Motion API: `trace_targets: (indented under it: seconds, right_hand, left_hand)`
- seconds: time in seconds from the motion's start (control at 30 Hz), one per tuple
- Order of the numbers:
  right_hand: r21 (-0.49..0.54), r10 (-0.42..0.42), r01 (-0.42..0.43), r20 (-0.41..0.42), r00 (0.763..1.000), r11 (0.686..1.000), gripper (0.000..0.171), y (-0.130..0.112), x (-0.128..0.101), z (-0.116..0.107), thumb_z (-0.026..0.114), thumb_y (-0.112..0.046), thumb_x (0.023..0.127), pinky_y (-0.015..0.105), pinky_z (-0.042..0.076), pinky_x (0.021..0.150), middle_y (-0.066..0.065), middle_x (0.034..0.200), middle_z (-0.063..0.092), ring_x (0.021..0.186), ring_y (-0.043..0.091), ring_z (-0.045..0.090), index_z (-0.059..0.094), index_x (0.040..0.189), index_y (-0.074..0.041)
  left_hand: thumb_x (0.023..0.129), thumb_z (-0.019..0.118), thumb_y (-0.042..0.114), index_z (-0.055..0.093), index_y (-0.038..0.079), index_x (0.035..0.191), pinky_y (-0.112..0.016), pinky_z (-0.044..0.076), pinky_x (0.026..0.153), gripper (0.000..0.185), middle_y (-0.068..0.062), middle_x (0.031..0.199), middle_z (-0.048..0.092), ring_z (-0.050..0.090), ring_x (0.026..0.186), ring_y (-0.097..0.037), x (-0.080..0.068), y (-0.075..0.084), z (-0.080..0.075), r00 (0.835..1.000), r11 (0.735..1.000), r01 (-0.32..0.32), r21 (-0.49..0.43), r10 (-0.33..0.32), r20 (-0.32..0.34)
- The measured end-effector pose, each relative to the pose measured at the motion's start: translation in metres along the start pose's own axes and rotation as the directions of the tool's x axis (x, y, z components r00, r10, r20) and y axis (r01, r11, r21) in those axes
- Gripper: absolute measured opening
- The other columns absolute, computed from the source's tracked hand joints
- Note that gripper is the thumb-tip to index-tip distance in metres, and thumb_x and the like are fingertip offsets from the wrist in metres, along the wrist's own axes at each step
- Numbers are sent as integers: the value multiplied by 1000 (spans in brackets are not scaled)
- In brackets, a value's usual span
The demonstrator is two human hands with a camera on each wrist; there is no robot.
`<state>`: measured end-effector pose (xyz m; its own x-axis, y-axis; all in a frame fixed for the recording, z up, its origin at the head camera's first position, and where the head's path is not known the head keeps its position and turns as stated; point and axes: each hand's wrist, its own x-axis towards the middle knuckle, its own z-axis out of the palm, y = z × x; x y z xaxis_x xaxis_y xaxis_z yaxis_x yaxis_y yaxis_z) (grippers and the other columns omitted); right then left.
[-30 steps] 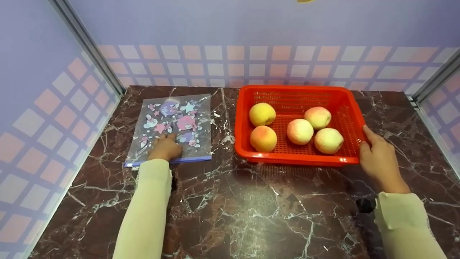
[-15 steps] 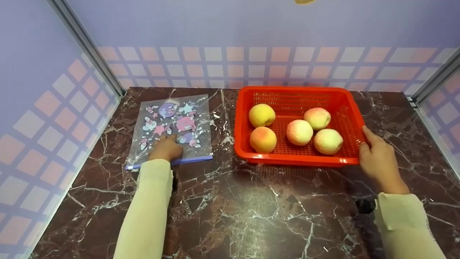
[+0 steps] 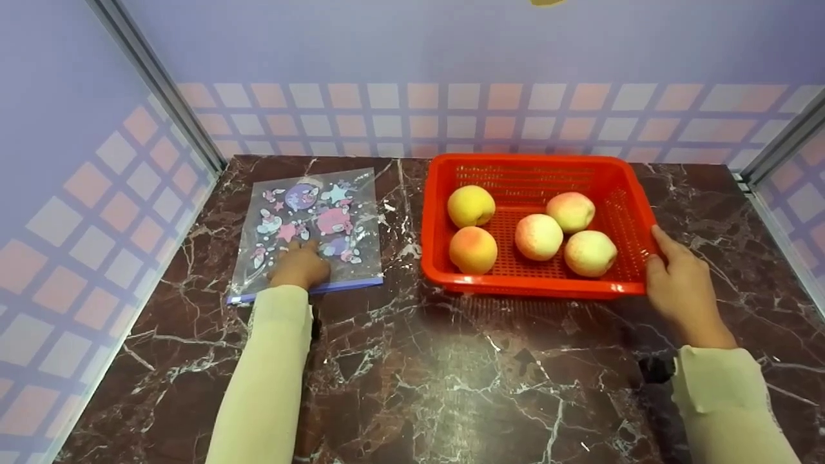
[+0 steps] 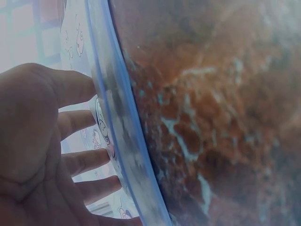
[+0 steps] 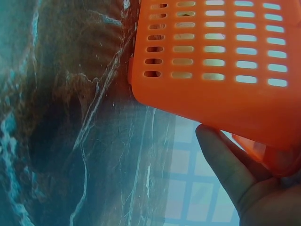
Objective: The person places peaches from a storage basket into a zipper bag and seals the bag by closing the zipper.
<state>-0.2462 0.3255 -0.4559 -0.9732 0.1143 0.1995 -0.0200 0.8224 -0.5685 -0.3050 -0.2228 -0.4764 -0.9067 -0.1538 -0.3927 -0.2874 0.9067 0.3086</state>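
Observation:
My left hand (image 3: 300,264) rests on a clear zip bag (image 3: 258,225) printed with pink and purple cartoon figures. The bag lies flat, its blue zip strip (image 3: 348,285) towards me. In the left wrist view, the spread fingers (image 4: 77,125) lie behind the zip strip. My right hand (image 3: 682,287) grips the right end of a red plastic basket (image 3: 535,283) at its rim. In the right wrist view, a digit touches the basket's outer wall (image 5: 188,101) below the rim. Several peaches (image 3: 539,237) sit inside the basket, two at left and a cluster at right.
Bag and basket stand apart on a dark red marbled table (image 3: 451,386). Lilac panels with checked bands enclose the back (image 3: 387,51) and both sides. A small yellow object (image 3: 548,2) shows at the top edge.
The bag's zip edge has shifted very slightly towards me and to the right with the left hand on it. The right hand, basket and peaches stay put.

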Motion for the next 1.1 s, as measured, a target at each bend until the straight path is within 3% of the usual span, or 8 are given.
trace_targets:
  seconds: [0.67,1.1]
  right_hand:
    - [22,10,-10,-11,1000,1000,52,1,1,-2,37,-15,98,66,32,101,31,144,41,127,54,41,35,149,-9]
    - [28,9,-9,-3,1000,1000,52,2,-2,2,37,-14,97,67,31,102,31,144,40,126,55,41,34,149,-7]
  left_hand:
    - [92,43,27,23,13,154,-84,19,94,66,-28,159,4,9,140,-60,1,8,4,999,999,36,-18,-36,-23]
    - [92,50,34,26,14,153,-81,26,94,68,-25,158,8,19,139,-55,-1,11,6,996,995,90,-34,-90,-11]
